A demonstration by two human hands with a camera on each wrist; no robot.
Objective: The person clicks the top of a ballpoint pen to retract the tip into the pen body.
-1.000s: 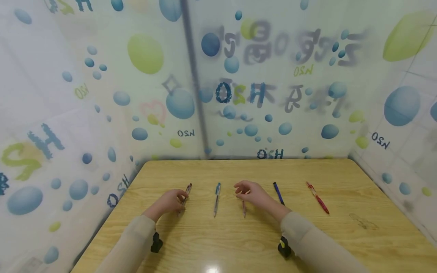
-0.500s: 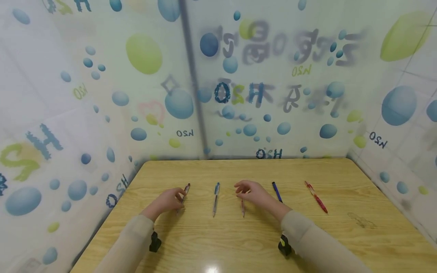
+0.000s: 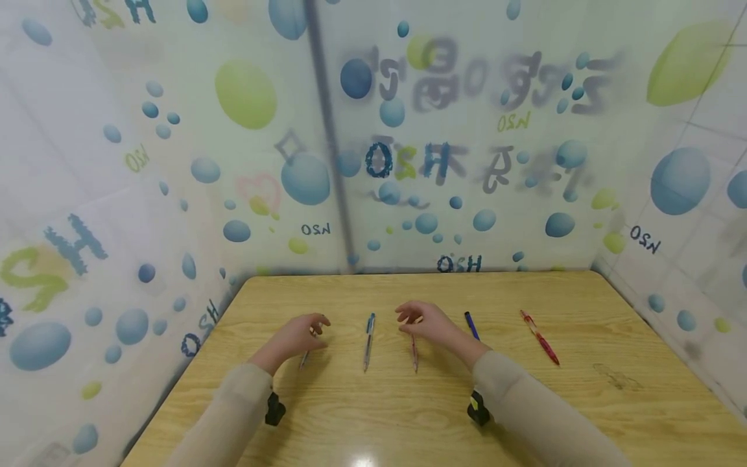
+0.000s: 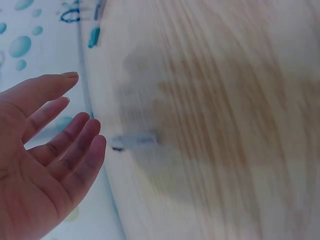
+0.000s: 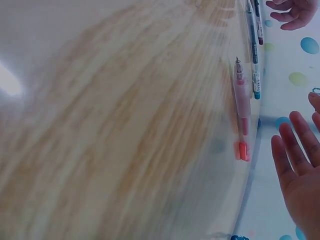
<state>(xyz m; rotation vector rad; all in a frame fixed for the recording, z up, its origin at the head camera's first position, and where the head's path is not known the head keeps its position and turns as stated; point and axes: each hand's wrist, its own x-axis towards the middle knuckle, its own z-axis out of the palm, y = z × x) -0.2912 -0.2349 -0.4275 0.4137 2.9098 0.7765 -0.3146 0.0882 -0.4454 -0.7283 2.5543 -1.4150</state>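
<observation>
My left hand (image 3: 297,338) hovers with loosely bent fingers over the leftmost pen (image 3: 305,359), hiding all but its near end. In the left wrist view those fingers hold nothing, and a blurred pen (image 4: 135,141) lies beyond them on the table. My right hand (image 3: 430,324), also relaxed, hangs over a pink pen (image 3: 415,357) and covers its far part. The right wrist view has the whole pink pen (image 5: 242,100) lying apart from the open palm (image 5: 302,200). Between both hands rests a clear pen with a blue clip (image 3: 369,342).
Right of my right hand lies a blue pen (image 3: 472,325), partly behind the forearm. A red pen (image 3: 540,337) slants farther right. The wooden table (image 3: 373,415) meets a patterned curtain (image 3: 397,214) at its back edge and sides.
My left hand has shifted slightly right and away from me, now covering the far end of the leftmost pen. My right hand has moved slightly left and farther out. The pens stay in place.
</observation>
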